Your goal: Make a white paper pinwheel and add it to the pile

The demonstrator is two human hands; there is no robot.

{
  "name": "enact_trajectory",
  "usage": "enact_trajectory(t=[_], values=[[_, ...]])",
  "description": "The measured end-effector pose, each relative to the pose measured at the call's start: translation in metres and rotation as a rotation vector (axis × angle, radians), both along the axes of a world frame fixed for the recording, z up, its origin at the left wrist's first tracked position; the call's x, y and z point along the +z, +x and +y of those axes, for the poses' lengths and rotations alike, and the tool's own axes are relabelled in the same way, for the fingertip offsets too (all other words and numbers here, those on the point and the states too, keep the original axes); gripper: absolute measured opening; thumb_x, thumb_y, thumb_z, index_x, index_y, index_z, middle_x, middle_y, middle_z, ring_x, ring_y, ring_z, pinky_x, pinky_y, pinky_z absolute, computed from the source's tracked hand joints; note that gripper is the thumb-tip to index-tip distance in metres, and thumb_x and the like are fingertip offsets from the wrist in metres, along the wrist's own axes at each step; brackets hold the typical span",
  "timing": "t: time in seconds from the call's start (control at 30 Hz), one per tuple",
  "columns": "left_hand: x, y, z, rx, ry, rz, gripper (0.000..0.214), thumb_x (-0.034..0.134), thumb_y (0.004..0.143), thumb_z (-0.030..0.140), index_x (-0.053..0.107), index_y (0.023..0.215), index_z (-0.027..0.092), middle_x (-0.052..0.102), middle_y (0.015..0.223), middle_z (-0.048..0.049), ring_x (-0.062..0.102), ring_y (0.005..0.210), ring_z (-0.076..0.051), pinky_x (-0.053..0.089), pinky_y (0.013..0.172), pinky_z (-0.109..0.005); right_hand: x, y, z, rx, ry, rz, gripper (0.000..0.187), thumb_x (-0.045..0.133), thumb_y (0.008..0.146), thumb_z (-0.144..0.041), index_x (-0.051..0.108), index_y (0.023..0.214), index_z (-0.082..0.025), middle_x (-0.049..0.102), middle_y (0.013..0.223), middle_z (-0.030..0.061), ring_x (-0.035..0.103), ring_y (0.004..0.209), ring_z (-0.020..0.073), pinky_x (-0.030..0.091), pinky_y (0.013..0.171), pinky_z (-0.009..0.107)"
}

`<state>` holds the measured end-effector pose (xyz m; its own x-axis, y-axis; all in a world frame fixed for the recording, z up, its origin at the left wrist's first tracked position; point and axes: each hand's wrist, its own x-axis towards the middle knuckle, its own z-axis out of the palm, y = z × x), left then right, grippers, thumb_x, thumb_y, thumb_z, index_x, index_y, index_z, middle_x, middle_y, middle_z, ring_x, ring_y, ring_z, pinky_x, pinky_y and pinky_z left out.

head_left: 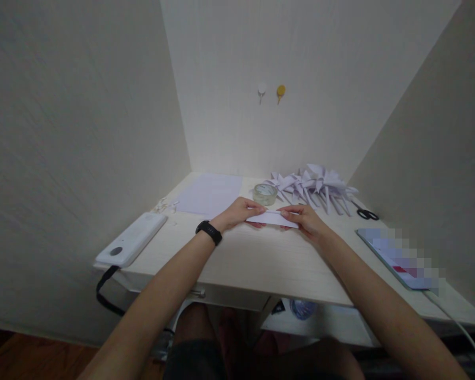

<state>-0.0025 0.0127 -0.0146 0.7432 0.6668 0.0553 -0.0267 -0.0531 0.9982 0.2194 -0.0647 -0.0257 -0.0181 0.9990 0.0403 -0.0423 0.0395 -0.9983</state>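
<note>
The left hand (242,210) and the right hand (305,218) pinch a narrow, folded white paper strip (274,218) between thumbs and fingers, one at either end, above the pale wooden desk (253,264). Just behind the strip sits a round roll of clear tape (265,195). Beyond the right hand lie white folded-paper pinwheels (320,182) with paper stems, near black-handled scissors (368,215). Flat white rectangular paper (209,194) lies at the desk's back left.
</note>
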Motion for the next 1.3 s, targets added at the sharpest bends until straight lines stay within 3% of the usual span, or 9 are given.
enact_trajectory(t=[0.73,1.0,1.3], values=[[-0.007,0.002,0.004,0.059,-0.007,-0.057,0.047,0.088,0.064,0.037,0.076,0.099,0.007,0.076,0.094,-0.0138,0.068,0.074,-0.017,0.058,0.076,-0.035,-0.004,0.001,0.002,-0.023,0.001,0.063,0.035,0.09,0.054,-0.034,0.08,0.083,-0.017,0.075,0.085,0.007,0.064,0.071,0.016,0.057,0.064,0.029],[-0.013,0.002,0.011,0.079,0.078,-0.026,0.049,0.086,0.065,0.039,0.076,0.103,0.009,0.076,0.097,-0.0143,0.068,0.078,-0.018,0.056,0.079,-0.036,-0.007,-0.001,0.004,0.001,-0.009,0.1,0.037,0.088,0.06,-0.038,0.079,0.088,-0.016,0.073,0.081,0.0054,0.063,0.068,0.014,0.056,0.06,0.024],[-0.017,0.001,0.013,0.072,0.105,0.003,0.043,0.085,0.068,0.034,0.076,0.103,0.01,0.075,0.1,-0.014,0.069,0.08,-0.018,0.056,0.076,-0.031,-0.011,0.002,0.007,0.026,-0.016,-0.015,0.038,0.087,0.061,-0.041,0.08,0.086,-0.014,0.075,0.079,0.0068,0.063,0.065,0.0137,0.054,0.062,0.026]])
